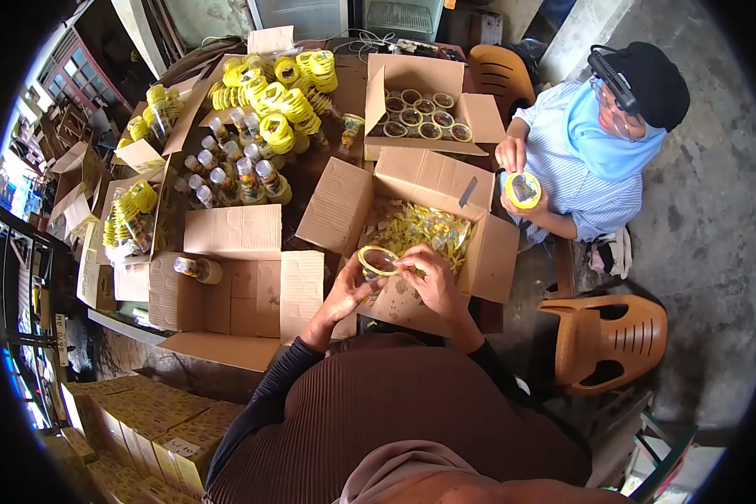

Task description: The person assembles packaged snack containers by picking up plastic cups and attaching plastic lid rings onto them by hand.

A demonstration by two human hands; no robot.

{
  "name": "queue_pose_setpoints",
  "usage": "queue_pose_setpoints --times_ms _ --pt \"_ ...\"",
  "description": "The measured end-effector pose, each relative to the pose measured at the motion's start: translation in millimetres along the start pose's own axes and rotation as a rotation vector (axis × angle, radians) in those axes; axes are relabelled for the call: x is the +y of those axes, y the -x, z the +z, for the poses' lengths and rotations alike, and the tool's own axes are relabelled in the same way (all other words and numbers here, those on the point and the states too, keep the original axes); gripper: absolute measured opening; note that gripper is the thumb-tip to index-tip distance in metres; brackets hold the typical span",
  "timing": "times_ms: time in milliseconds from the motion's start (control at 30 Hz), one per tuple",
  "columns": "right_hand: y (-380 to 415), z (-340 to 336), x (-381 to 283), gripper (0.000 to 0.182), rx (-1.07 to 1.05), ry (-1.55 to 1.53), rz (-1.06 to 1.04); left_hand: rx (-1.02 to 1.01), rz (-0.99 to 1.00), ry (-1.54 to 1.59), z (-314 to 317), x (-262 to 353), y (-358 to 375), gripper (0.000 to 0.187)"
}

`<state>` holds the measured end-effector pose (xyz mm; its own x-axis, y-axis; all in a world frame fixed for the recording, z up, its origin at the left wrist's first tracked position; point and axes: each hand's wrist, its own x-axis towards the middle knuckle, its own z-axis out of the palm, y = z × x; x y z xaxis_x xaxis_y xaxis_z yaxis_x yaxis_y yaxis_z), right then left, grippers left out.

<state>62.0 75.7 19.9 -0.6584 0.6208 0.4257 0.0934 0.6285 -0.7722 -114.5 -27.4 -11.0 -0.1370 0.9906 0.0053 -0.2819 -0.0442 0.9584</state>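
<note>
In front of my chest I hold a round yellow-rimmed piece [379, 249], see-through in the middle; what lies below its rim is partly hidden. My left hand [350, 290] grips it from the left and below. At the rim's right edge, the fingers of my right hand [428, 275] are pinched together. Just beyond my hands, an open cardboard box [424, 174] contains many yellow strips and clear plastic scraps [437, 231].
Beyond it, another box [416, 76] holds several yellow-rimmed round containers. Clear bottles [248, 176] and stacked yellow rings [286, 105] stand at left, behind an open box [244, 290] with a bottle. Across the right corner, a person [584, 160] holds a yellow-rimmed container [523, 191] near an orange chair [611, 340].
</note>
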Motion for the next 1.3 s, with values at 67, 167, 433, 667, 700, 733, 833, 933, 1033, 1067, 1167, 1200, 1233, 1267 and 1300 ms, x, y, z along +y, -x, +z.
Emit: queue_pose_setpoints --times_ms 67,167,433,667,700,733,833,933,1033,1067,1167,1200,1233,1267,1300 --pt "-0.5 3.4 1.8 0.019 -0.002 -0.007 0.025 0.064 0.025 -0.038 0.9 1.0 0.8 0.086" --pt "1.9 6.0 -2.2 0.013 -0.015 0.073 0.078 0.15 0.284 -0.529 1.4 8.8 -1.4 0.086" --pt "4.7 9.4 -0.8 0.012 -0.087 0.077 0.098 0.076 0.389 -0.743 -11.8 13.9 -9.7 0.044" --pt "5.9 4.9 -3.1 0.011 -0.143 0.117 0.078 -0.006 0.385 -0.769 -9.8 23.1 -13.8 0.055" --pt "6.0 3.9 -3.8 0.011 -0.135 0.138 0.067 0.017 0.363 -0.739 -6.3 22.5 -14.5 0.066" --pt "5.8 3.2 -4.8 0.011 -0.127 0.16 0.057 0.04 0.342 -0.708 -4.4 22.2 -14.7 0.076" --pt "4.2 1.5 -9.9 0.012 -0.143 0.204 -0.012 0.011 0.134 -0.647 -7.5 15.2 -14.4 0.091" --pt "5.3 3.4 -13.3 0.013 -0.123 0.265 -0.078 0.051 0.017 -0.505 -5.8 20.9 -13.6 0.085" --pt "6.7 6.7 -17.0 0.012 -0.079 0.219 -0.039 -0.031 0.078 -0.555 -12.1 10.6 -17.0 0.078" --pt "7.1 7.9 -17.6 0.012 -0.078 0.218 -0.037 -0.034 0.076 -0.555 -11.7 6.9 -16.4 0.078" --pt "6.5 10.5 -18.0 0.012 -0.037 0.161 0.014 0.03 0.138 -0.514 -8.3 1.7 -13.4 0.069" --pt "6.2 11.4 -17.2 0.011 -0.024 0.136 0.018 0.045 0.155 -0.516 -7.6 2.9 -13.1 0.067" --pt "6.6 12.5 -16.4 0.01 -0.011 0.112 0.021 0.06 0.172 -0.518 -7.0 3.3 -12.5 0.065" --pt "7.4 13.6 -15.5 0.01 -0.011 0.113 0.022 0.059 0.171 -0.517 -7.6 2.4 -11.8 0.065" --pt "8.0 15.1 -14.1 0.01 0.004 0.099 0.029 0.056 0.191 -0.54 -9.4 1.4 -11.3 0.065"
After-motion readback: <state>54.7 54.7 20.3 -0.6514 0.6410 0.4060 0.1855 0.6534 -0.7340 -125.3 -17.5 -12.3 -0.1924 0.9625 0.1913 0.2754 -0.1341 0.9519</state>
